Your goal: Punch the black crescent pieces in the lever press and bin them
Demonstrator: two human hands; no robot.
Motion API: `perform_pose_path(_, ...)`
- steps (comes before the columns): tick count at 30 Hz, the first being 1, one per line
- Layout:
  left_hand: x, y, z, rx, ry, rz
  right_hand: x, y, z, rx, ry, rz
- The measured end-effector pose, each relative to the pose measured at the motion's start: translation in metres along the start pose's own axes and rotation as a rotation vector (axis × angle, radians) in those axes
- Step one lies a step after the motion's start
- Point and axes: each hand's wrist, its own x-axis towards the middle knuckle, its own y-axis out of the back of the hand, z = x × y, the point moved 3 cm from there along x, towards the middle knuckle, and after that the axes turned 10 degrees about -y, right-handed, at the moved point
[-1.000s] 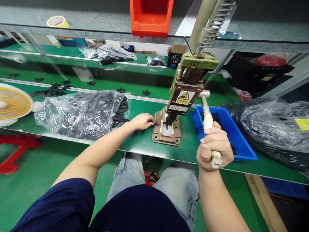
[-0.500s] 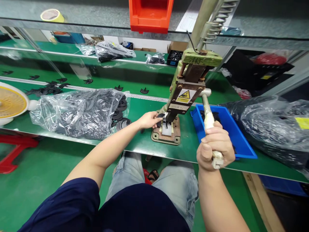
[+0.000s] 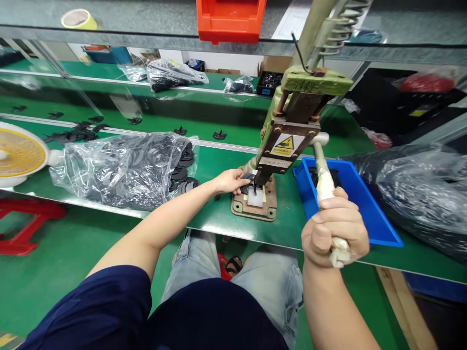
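My left hand (image 3: pixel 232 182) pinches a flat black curved part (image 3: pixel 247 183) at the left of the small metal plate (image 3: pixel 256 196) on the press base. Above that plate stands a green hand press (image 3: pixel 282 141) with a yellow warning label, its dark ram close over the part. My right hand (image 3: pixel 334 228) is wrapped round the lever handle (image 3: pixel 324 182), which is covered in pale tape and points down toward me. Whether the ram touches the part I cannot tell.
Left of the press, a clear plastic bag (image 3: pixel 120 170) spills black curved parts. A blue bin (image 3: pixel 365 204) with dark parts stands right, beside a large bag (image 3: pixel 419 189). A fan (image 3: pixel 20 153) is at far left. An orange bin (image 3: pixel 231 22) hangs overhead.
The view has shifted slightly. My left hand has brought the black part a little further right, toward the ram. My right hand still grips the lever, now slightly lower in view.
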Motion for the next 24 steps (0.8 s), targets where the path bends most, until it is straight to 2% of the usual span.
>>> perform_pose_path(8, 0.008, 0.003, 0.002, -0.083, 0.219, -0.086, -0.005, -0.001, 0.003, 0.023, 0.006, 0.049)
perform_pose_path(11, 0.007, 0.001, 0.001, -0.122, 0.286, -0.069, 0.001, -0.007, 0.001, 0.040, 0.015, 0.101)
perform_pose_path(13, 0.005, -0.002, 0.001, -0.156, 0.299, -0.030, 0.021, -0.014, -0.005, 0.109, 0.079, 0.142)
perform_pose_path(15, 0.003, -0.006, 0.000, -0.185, 0.293, 0.003, 0.054, -0.023, -0.014, 0.182, 0.133, 0.144)
perform_pose_path(18, -0.001, -0.012, 0.002, -0.208, 0.259, 0.026, 0.111, -0.039, -0.021, 0.216, 0.076, -0.014)
perform_pose_path(20, -0.005, -0.013, 0.004, -0.224, 0.221, 0.032, 0.132, -0.044, -0.018, 0.231, -0.014, -0.144)
perform_pose_path(21, -0.008, -0.011, 0.005, -0.234, 0.197, 0.041, 0.133, -0.044, -0.014, 0.239, -0.044, -0.165)
perform_pose_path(22, -0.012, -0.009, 0.006, -0.242, 0.173, 0.054, 0.127, -0.040, -0.009, 0.242, -0.064, -0.131)
perform_pose_path(24, -0.026, -0.003, 0.009, -0.254, 0.118, 0.082, 0.096, -0.029, 0.006, 0.199, -0.093, 0.003)
